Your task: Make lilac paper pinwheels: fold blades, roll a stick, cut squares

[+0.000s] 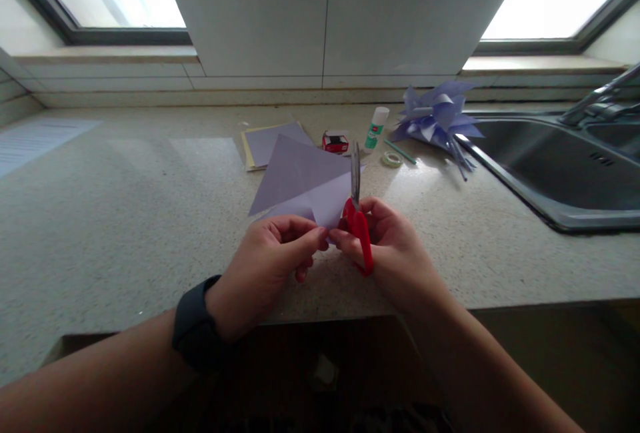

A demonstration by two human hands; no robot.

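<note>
Between my two hands is a sheet of lilac paper (300, 169), partly cut or folded, with a flap turned toward me. My left hand (275, 253), a dark watch on its wrist, pinches the near corner of the sheet between thumb and fingertips. Close beside it, my right hand (390, 246) has red-handled scissors (361, 233) hooked in it, blades pointing away from me and closed together. The thumb and fingertip of that hand also meet at the paper's near corner. Part of the scissors' handle is hidden by the fingers.
Behind the sheet lie a stack of lilac and yellow paper (270, 143), a small red and black box (335, 142), a glue stick (376, 129), a tape roll (391, 159) and a green stick (400, 151). Folded lilac paper pinwheels (437, 116) rest by the steel sink (550, 219).
</note>
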